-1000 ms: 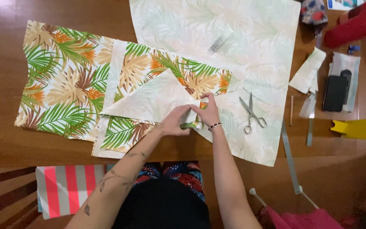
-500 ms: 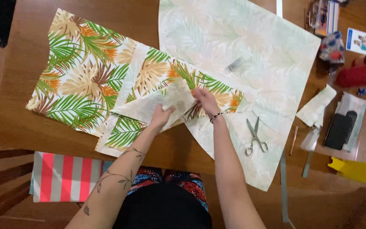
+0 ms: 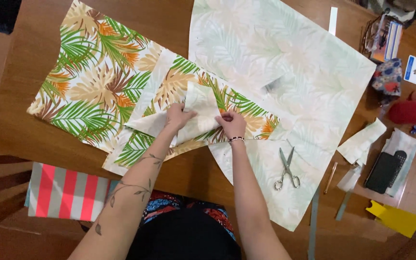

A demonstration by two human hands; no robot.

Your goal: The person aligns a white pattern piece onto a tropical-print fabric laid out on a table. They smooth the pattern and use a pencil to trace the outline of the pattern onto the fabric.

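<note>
While the wooden counter carries the leaf-print fabric, a folded pale fabric piece lies on its right part, pinched by left hand and right hand, scissors right of it.

A folded-over flap of fabric shows its pale, washed-out reverse, forming a rough triangle with its tip pointing toward twelve o'clock. It belongs to a narrow leaf-print fabric piece, green, orange and tan palms on cream, lying flat on the counter and slanting from eleven o'clock down to four o'clock.
</note>
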